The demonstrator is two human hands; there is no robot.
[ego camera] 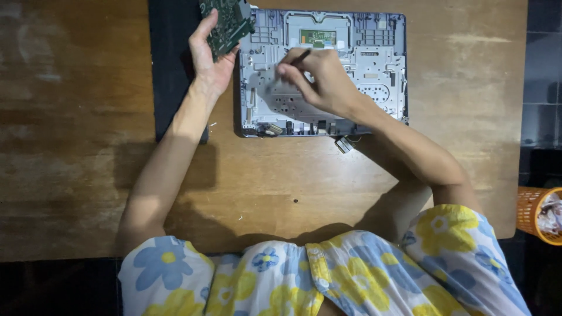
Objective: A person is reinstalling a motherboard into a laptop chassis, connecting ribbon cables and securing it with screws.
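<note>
1. A green circuit board [225, 26] is gripped in the left hand [209, 55] and lifted at a tilt over the far edge of the wooden table [88, 146], just off the left side of the opened laptop shell [374, 64]. The fingers are closed around the board's lower edge; the board's top is cut off by the frame.
2. A thin dark tool [301, 57] (screwdriver or pick, can't really be told) is pinched in the right hand [319, 82], fingers clamped together on it, with the hand resting over the middle of the shell.
3. The shell is laid flat near the far edge of the table, grey plastic insides exposed, with a small green board piece [318, 38] seen near its far side.
4. A dark mat [170, 88] is spread under the shell's left side.
5. A small loose metal part [343, 144] is lying just beside the shell's near edge.
6. An orange basket [535, 213] is seen past the table's right edge, on the floor.
</note>
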